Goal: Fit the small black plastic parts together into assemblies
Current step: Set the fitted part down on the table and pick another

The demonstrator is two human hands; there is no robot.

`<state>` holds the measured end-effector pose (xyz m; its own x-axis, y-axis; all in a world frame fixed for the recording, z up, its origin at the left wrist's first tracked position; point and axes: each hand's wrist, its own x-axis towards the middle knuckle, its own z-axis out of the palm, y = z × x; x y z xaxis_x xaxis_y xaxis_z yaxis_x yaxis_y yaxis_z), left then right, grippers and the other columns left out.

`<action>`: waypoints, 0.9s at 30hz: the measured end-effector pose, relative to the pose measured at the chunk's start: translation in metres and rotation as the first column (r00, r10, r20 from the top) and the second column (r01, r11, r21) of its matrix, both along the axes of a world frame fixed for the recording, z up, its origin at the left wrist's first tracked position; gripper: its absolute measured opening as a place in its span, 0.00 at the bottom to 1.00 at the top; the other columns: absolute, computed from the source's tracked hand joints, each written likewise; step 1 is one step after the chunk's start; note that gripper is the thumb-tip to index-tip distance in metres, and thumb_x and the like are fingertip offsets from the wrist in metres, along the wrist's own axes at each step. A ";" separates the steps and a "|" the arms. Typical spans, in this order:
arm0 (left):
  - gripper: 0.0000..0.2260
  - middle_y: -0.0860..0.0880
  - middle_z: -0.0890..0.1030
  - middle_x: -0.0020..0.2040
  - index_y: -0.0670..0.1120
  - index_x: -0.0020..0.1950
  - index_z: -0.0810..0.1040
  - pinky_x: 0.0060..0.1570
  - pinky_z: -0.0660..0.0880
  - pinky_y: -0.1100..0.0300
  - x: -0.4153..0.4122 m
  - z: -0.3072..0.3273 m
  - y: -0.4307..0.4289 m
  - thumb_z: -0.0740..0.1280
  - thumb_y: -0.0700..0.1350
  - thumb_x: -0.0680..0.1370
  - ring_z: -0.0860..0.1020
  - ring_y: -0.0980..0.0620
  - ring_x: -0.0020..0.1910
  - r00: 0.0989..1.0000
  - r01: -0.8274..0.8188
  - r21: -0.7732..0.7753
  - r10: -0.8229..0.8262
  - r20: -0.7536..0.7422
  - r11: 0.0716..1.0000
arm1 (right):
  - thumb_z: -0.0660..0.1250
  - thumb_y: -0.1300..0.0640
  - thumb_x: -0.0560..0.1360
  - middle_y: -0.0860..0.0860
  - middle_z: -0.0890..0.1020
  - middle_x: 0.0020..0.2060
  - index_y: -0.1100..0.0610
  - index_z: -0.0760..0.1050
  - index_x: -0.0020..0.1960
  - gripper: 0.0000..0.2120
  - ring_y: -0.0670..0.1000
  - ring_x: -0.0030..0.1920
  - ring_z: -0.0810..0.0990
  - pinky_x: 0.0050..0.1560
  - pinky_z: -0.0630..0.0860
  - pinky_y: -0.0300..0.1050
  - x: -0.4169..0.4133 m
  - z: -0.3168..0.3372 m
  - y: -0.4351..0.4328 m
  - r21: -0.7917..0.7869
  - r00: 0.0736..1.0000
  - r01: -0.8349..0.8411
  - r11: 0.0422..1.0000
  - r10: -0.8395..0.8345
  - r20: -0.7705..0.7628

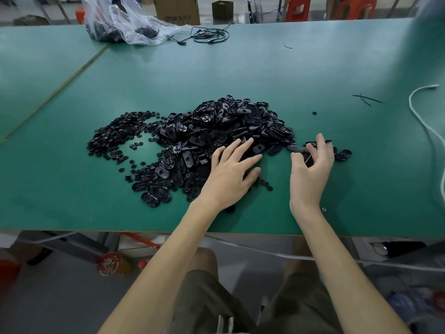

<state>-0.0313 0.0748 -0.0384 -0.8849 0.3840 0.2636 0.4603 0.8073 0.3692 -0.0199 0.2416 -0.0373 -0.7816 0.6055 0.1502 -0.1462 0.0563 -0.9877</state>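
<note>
Where the pile (224, 126) lies: mid-table, a wide heap of black oval parts spread on the green table (313, 68).
Round parts (113, 138): smaller black discs, scattered in a curved band just left of the pile and touching it at the far end; a few more are seen at the pile's near edge, beside the left wrist.
Left hand (231, 172): laid palm down on the pile's near right edge; fingers are held straight and fanned, and nothing is grasped.
Right hand (310, 169): raised just right of the pile, fingers loosely curled, one finger lifted higher. A dark shape is seen between thumb and forefinger; whether it is pinched or merely lies behind cannot be told.
Stray ovals (344, 155): a few, just beyond the right hand, set apart from the pile.
Bag (125, 22): clear plastic, crumpled, at the far left of the table, with dark contents inside.
Cable (209, 34): thin, black, loosely coiled just right of the bag.
Cord (419, 112): white, curved along the table's right side.
Box (178, 8): cardboard, behind the table's far edge.
</note>
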 end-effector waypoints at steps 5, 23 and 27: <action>0.19 0.56 0.60 0.83 0.54 0.76 0.74 0.78 0.40 0.50 -0.001 -0.002 0.000 0.56 0.56 0.87 0.50 0.52 0.83 1.000 -0.015 -0.022 0.014 -0.009 1.000 | 0.63 0.64 0.81 0.54 0.55 0.84 0.56 0.62 0.82 0.31 0.40 0.71 0.74 0.51 0.67 0.18 -0.001 -0.002 0.001 0.000 0.999 0.015 1.000 -0.015 0.030; 0.05 0.56 0.83 0.50 0.48 0.56 0.81 0.56 0.73 0.63 0.004 0.013 -0.008 0.65 0.45 0.85 0.79 0.62 0.50 0.981 -0.166 0.647 0.189 0.035 0.744 | 0.64 0.67 0.81 0.47 0.76 0.71 0.55 0.72 0.76 0.24 0.41 0.64 0.79 0.63 0.78 0.40 0.010 0.011 -0.005 0.159 0.998 -0.030 0.987 0.039 -0.049; 0.06 0.57 0.77 0.39 0.46 0.50 0.78 0.40 0.70 0.70 0.004 0.014 -0.014 0.69 0.47 0.83 0.73 0.63 0.36 0.949 -0.281 0.803 0.280 0.149 0.525 | 0.74 0.59 0.79 0.46 0.83 0.52 0.54 0.84 0.57 0.08 0.44 0.52 0.81 0.56 0.77 0.38 0.010 0.012 -0.012 0.484 0.954 -0.293 0.825 0.284 0.093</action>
<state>-0.0274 0.0606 -0.0247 -0.9085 -0.2578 0.3289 0.2641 0.2559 0.9299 -0.0096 0.2294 -0.0254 -0.9140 0.2039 0.3508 -0.2159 0.4877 -0.8459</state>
